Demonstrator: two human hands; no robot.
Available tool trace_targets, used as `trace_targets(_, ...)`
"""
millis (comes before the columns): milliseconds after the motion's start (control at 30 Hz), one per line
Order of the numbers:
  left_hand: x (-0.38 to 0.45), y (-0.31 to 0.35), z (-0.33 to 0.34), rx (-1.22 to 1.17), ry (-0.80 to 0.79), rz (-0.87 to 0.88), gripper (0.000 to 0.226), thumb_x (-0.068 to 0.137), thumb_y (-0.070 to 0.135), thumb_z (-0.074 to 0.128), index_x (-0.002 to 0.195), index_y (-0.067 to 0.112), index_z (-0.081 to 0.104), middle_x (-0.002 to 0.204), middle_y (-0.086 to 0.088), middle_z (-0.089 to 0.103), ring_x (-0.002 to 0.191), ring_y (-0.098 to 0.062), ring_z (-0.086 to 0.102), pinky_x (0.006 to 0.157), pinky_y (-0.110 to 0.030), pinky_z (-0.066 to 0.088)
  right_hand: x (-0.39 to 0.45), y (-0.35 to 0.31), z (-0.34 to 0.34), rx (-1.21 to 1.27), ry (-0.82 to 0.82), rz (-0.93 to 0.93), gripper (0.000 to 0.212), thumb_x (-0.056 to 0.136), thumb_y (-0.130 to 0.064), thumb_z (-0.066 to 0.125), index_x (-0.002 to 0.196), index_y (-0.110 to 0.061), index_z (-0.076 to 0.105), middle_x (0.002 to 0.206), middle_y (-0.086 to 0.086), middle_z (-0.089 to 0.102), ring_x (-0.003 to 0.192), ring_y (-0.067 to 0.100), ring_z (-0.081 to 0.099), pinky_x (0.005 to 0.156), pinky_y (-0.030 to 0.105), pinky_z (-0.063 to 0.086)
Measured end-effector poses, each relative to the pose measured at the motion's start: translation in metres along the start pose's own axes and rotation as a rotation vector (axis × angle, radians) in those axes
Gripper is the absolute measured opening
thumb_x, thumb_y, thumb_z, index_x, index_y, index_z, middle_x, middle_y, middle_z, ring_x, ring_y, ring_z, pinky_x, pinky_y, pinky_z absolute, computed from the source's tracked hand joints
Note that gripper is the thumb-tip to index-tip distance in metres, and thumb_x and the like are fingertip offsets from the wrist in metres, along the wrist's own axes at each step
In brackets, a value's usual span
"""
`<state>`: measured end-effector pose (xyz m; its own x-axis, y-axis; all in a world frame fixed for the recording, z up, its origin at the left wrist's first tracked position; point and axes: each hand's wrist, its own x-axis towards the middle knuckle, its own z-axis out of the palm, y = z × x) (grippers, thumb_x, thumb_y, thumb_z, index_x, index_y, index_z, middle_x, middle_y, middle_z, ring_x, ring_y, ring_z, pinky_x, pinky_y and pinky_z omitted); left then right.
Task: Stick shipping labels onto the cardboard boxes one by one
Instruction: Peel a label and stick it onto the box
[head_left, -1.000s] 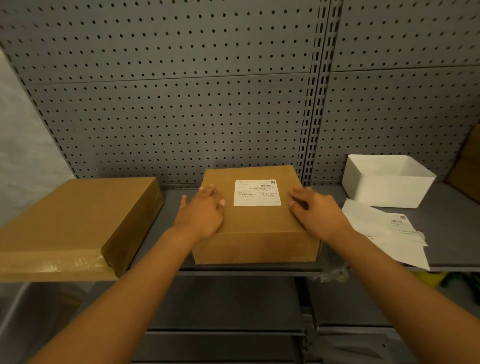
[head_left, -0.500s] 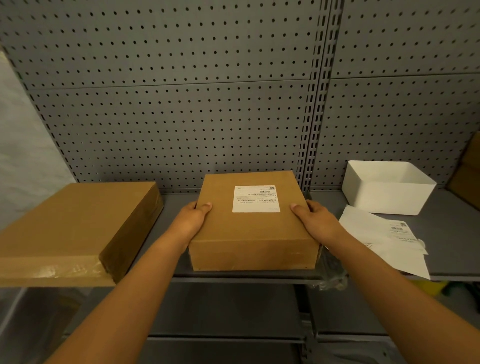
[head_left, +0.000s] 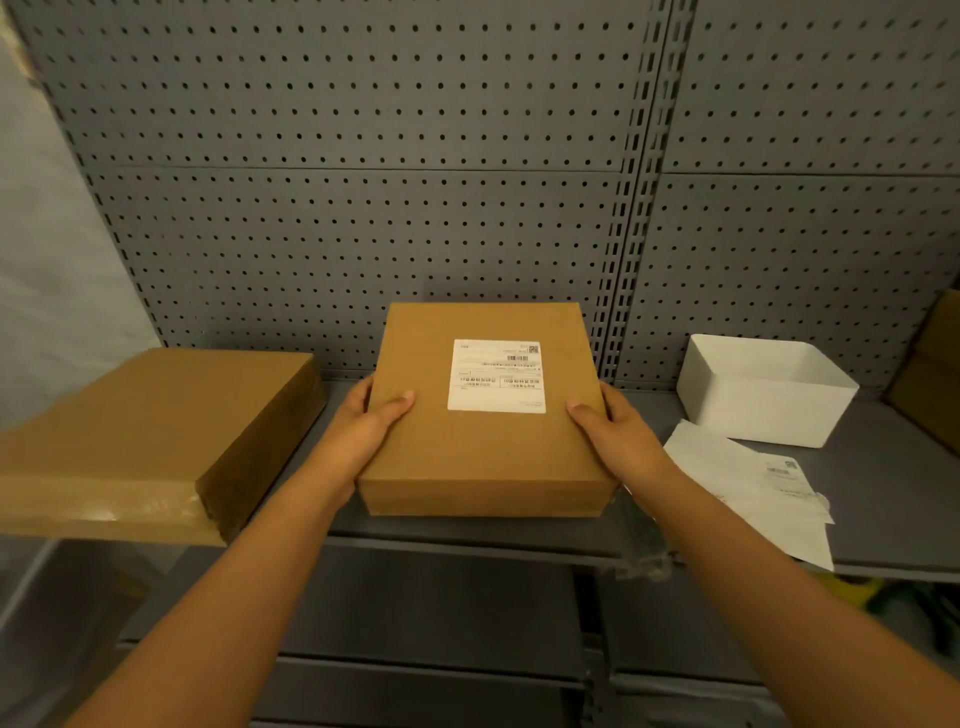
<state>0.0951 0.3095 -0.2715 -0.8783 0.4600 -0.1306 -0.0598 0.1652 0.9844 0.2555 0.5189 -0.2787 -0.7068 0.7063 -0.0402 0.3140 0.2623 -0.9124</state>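
Big box (head_left: 135, 436) lies left of the mid box (head_left: 483, 457), no label seen on it. Mid box sits on the shelf (head_left: 883, 467) w/ label (head_left: 497, 376) stuck on top. Left hand (head_left: 363, 431) and right hand (head_left: 618, 431) clamp its sides, thumbs on top. Looks stiff, prob. light (a guess); side grip suits. Spare labels (head_left: 748, 483) lie to its right.

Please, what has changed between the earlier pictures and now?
Both hands left the top of the small labelled brown cardboard box and took its sides: left hand, right hand, thumbs on top. The box seems lifted at its front edge. The large brown cardboard box, white plastic bin and loose white label sheets stayed.
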Motion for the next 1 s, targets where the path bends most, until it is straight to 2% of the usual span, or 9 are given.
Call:
trace_targets(67, -0.004, 0.009, -0.006, 0.004, 0.021, 0.121, 0.058, 0.088, 0.038, 0.063, 0.14, 0.032, 0.038, 0.123, 0.003, 0.056, 0.102, -0.016, 0.058, 0.082, -0.033, 0.048, -0.005, -0.008, -0.002, 0.065, 0.019, -0.061, 0.064, 0.094, -0.042, 0.051, 0.15, -0.027, 0.023, 0.144, 0.001, 0.045, 0.122, 0.024, 0.051, 0.101, 0.041, 0.043)
trace_targets(267, -0.012, 0.038, -0.012, -0.067, 0.0, 0.348, 0.06, 0.088, 0.031, 0.064, 0.142, 0.035, 0.037, 0.126, 0.007, 0.057, 0.106, -0.01, 0.058, 0.08, -0.024, 0.048, -0.024, -0.029, -0.011, 0.213, 0.134, -0.22, 0.062, 0.093, -0.04, 0.054, 0.147, -0.032, 0.026, 0.142, -0.005, 0.047, 0.121, 0.018, 0.053, 0.103, 0.044, 0.044)
trace_targets(367, -0.015, 0.05, -0.006, -0.07, -0.01, 0.428, 0.061, 0.087, 0.031, 0.065, 0.142, 0.033, 0.038, 0.127, 0.008, 0.057, 0.107, -0.008, 0.058, 0.08, -0.024, 0.048, -0.033, -0.037, -0.022, 0.235, 0.204, -0.276, 0.061, 0.094, -0.04, 0.054, 0.148, -0.033, 0.026, 0.142, -0.007, 0.046, 0.119, 0.015, 0.053, 0.101, 0.039, 0.046)
trace_targets(567, -0.024, 0.068, 0.019, -0.084, 0.0, 0.495, 0.068, 0.084, 0.033, 0.069, 0.142, 0.029, 0.035, 0.132, 0.006, 0.053, 0.116, -0.012, 0.054, 0.096, -0.033, 0.047, -0.045, -0.04, -0.053, 0.252, 0.293, -0.347, 0.054, 0.095, -0.037, 0.052, 0.144, -0.027, 0.029, 0.134, -0.007, 0.047, 0.117, 0.015, 0.052, 0.087, 0.026, 0.044)
trace_targets(733, -0.038, 0.088, 0.059, -0.121, 0.013, 0.537, 0.063, 0.084, 0.029, 0.069, 0.136, 0.025, 0.034, 0.133, 0.006, 0.051, 0.114, -0.011, 0.055, 0.088, -0.026, 0.047, -0.042, -0.033, -0.096, 0.242, 0.327, -0.393, 0.047, 0.094, -0.04, 0.052, 0.135, -0.025, 0.034, 0.121, -0.01, 0.05, 0.109, 0.014, 0.055, 0.083, 0.025, 0.045)
trace_targets(900, -0.056, 0.106, 0.122, -0.12, 0.013, 0.569, 0.054, 0.083, 0.032, 0.07, 0.129, 0.031, 0.04, 0.131, 0.006, 0.053, 0.115, -0.012, 0.055, 0.095, -0.033, 0.048, -0.038, -0.015, -0.165, 0.223, 0.329, -0.449, 0.046, 0.094, -0.038, 0.053, 0.136, -0.029, 0.034, 0.114, -0.019, 0.047, 0.099, -0.004, 0.053, 0.067, 0.007, 0.044)
trace_targets(967, -0.068, 0.112, 0.152, -0.131, 0.028, 0.577, 0.055, 0.084, 0.032, 0.069, 0.131, 0.03, 0.041, 0.129, 0.007, 0.054, 0.112, -0.011, 0.056, 0.092, -0.034, 0.049, -0.035, -0.006, -0.197, 0.191, 0.312, -0.456, 0.05, 0.093, -0.041, 0.054, 0.138, -0.031, 0.033, 0.122, -0.014, 0.047, 0.104, -0.001, 0.052, 0.073, 0.009, 0.044)
trace_targets(1000, -0.075, 0.116, 0.167, -0.141, 0.04, 0.575, 0.055, 0.084, 0.032, 0.068, 0.132, 0.031, 0.041, 0.127, 0.009, 0.054, 0.11, -0.01, 0.057, 0.089, -0.032, 0.049, -0.033, -0.002, -0.213, 0.173, 0.297, -0.461, 0.055, 0.092, -0.045, 0.055, 0.141, -0.033, 0.032, 0.129, -0.011, 0.046, 0.111, 0.005, 0.052, 0.081, 0.016, 0.045)
